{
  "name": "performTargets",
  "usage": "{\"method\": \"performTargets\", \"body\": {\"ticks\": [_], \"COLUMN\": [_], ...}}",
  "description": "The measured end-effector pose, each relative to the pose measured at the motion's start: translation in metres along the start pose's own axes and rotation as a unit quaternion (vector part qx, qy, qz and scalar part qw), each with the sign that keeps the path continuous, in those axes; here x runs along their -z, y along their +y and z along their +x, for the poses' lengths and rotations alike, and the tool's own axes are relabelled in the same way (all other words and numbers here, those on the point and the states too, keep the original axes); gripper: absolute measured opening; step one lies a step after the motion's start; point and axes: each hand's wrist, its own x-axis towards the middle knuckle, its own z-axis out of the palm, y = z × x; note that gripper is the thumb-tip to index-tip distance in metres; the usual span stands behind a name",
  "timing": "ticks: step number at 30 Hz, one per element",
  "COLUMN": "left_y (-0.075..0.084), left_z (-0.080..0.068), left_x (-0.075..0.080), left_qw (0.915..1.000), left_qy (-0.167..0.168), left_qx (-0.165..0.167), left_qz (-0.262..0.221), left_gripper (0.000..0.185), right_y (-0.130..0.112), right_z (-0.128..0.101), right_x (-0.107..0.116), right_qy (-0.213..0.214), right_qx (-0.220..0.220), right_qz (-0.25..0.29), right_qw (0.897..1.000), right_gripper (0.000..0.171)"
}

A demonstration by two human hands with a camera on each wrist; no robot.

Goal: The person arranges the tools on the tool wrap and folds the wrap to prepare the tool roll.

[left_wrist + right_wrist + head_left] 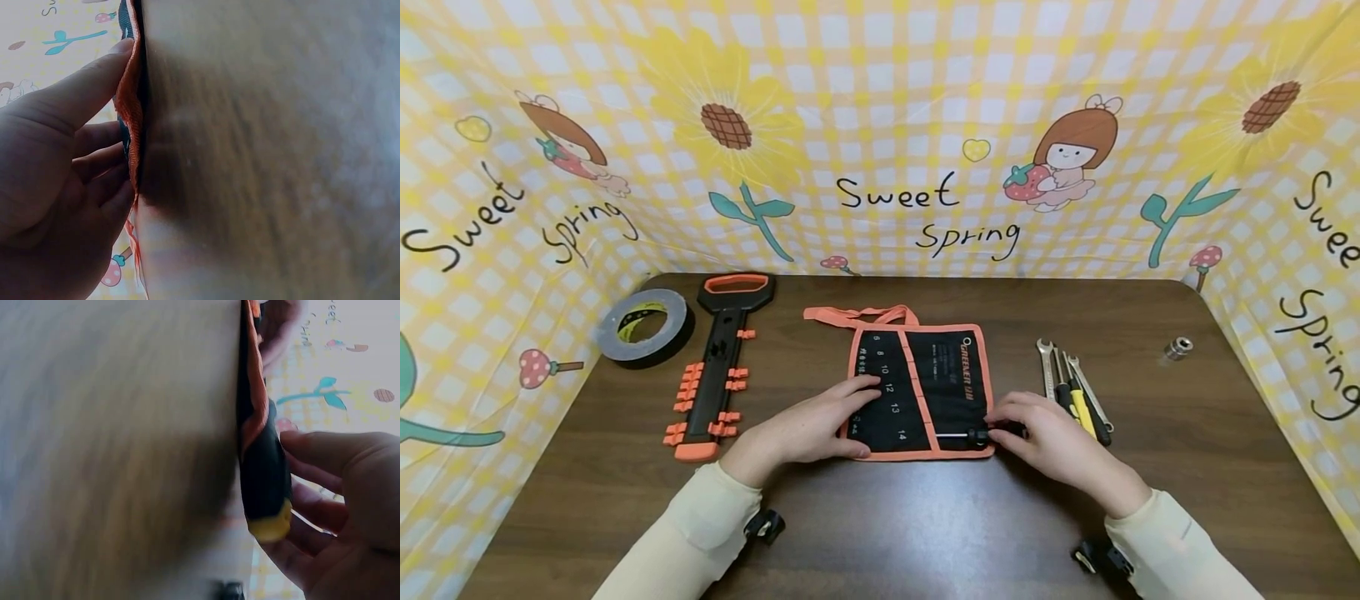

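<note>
A black tool pouch (925,387) with orange trim and numbered pockets lies unrolled at the middle of the brown table (880,517). My left hand (850,408) rests flat on the pouch's left part, fingers straight; in the left wrist view the left hand (75,169) touches the pouch's orange edge (128,100). My right hand (1007,427) grips a screwdriver (973,435) at the pouch's lower right corner, its metal shaft lying over the pouch. In the right wrist view the right hand (337,494) curls round the screwdriver's black handle with a yellow end (265,481).
Right of the pouch lie wrenches and screwdrivers (1075,392) close to my right hand. A small metal socket (1176,348) stands at the far right. A black and orange tool holder (718,367) and a tape roll (647,327) lie at the left. A patterned cloth (880,125) walls the table.
</note>
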Motion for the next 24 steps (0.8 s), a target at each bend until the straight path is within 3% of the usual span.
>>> {"method": "performTargets", "body": {"ticks": [12, 24], "left_y": [0.0, 0.0], "left_z": [0.0, 0.0], "left_x": [0.001, 0.0], "left_qw": [1.0, 0.9999], "left_qy": [0.0, -0.003], "left_qx": [0.004, 0.003], "left_qz": [-0.006, -0.009], "left_gripper": [0.081, 0.088], "right_y": [0.009, 0.009], "right_z": [-0.015, -0.013], "right_x": [0.019, 0.011], "right_qy": [-0.046, -0.032], "right_qx": [-0.02, 0.005], "right_qz": [-0.014, -0.02], "right_qw": [0.999, 0.999], "right_gripper": [0.022, 0.015]}}
